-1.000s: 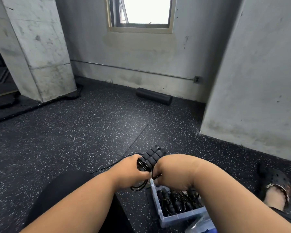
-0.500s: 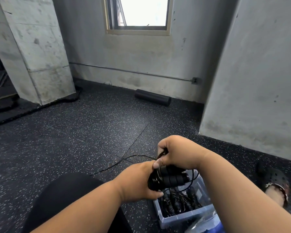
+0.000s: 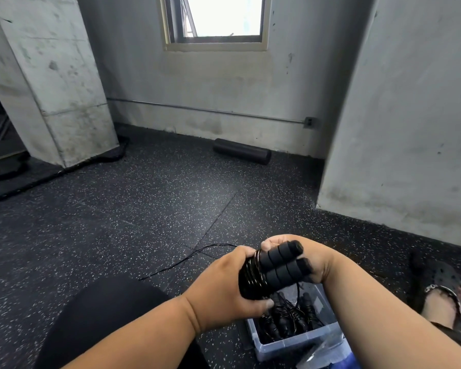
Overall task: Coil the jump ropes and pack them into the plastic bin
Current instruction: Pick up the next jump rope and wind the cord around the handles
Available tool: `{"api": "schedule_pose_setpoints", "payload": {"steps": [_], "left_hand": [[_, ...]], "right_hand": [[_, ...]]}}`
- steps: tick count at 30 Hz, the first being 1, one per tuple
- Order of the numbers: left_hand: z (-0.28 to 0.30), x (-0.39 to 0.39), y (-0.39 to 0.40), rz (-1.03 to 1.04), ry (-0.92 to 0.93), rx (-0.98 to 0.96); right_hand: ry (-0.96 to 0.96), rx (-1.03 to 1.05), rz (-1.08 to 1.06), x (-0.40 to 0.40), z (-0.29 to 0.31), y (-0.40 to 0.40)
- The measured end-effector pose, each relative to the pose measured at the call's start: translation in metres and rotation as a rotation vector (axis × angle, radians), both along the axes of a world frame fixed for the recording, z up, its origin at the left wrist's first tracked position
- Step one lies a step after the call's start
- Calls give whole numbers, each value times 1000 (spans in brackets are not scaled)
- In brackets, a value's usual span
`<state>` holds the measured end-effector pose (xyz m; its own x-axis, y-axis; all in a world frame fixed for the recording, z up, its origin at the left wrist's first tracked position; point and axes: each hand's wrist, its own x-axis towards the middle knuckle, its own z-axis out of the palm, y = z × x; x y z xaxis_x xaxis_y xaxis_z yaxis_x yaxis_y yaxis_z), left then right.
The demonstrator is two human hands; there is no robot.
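Coiling step: left hand [image 3: 224, 283] grips wound cord [image 3: 250, 275], right hand [image 3: 309, 259] clasps foam handles [image 3: 280, 262]. Next: wind loose tail [image 3: 186, 259], lower into plastic bin [image 3: 298, 342].

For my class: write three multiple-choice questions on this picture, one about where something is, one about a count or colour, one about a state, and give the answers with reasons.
1. Where does the foam roller lie?
A. on the floor by the far wall
B. inside the bin
C. on the windowsill

2. How many foam handles stick out of the held jump rope?
A. one
B. two
C. four

3. What state is the plastic bin in?
A. shut with a lid
B. upside down
C. open, with ropes inside

Answers: 1 A, it rests below the wall pipe. 2 B, two lie side by side between the left hand and right hand. 3 C, black ropes show inside it.
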<state>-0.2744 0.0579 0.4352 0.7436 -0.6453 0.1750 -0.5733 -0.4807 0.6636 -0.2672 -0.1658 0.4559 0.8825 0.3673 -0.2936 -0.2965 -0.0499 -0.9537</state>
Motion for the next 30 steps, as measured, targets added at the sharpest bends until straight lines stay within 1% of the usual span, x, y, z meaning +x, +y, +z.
{"api": "schedule_pose_setpoints", "payload": {"steps": [2, 6, 8, 10, 11, 13, 14, 16, 18, 20, 22, 24, 25, 27, 30], "left_hand": [[-4, 2, 1, 29, 38, -10], [-15, 10, -1, 133, 91, -55], [-16, 13, -3, 120, 140, -51], [-15, 17, -3, 109, 149, -21], [-14, 21, 0, 137, 126, -9], [-10, 31, 8, 253, 73, 0], [-8, 37, 12, 318, 53, 26], [-7, 47, 18, 413, 25, 131], [-10, 52, 21, 469, 30, 244], [-13, 52, 22, 444, 21, 362], [-16, 49, 20, 306, 25, 424], [-16, 44, 18, 140, 44, 414], [-16, 40, 17, 72, 37, 402], [-14, 32, 13, -20, 3, 369], [-9, 24, 11, -63, -46, 298]], "right_hand": [[2, -75, -46, -2, -5, 9], [-72, -256, -190, -4, -18, 22], [-69, -309, -245, -8, -21, 22], [-97, -432, -245, -10, -21, 21], [-128, -517, -203, -9, -22, 22], [-193, -685, -53, -6, -21, 30], [-205, -732, -8, -5, -20, 34], [-234, -805, 20, -4, -18, 40], [-331, -981, 111, -7, -9, 45], [-441, -1158, 238, -10, 5, 51], [-553, -1250, 299, -13, 25, 55], [-614, -1237, 282, -12, 45, 54], [-607, -1186, 257, -12, 53, 52], [-551, -1024, 199, -7, 59, 44], [-453, -750, 125, -1, 48, 29]]}}
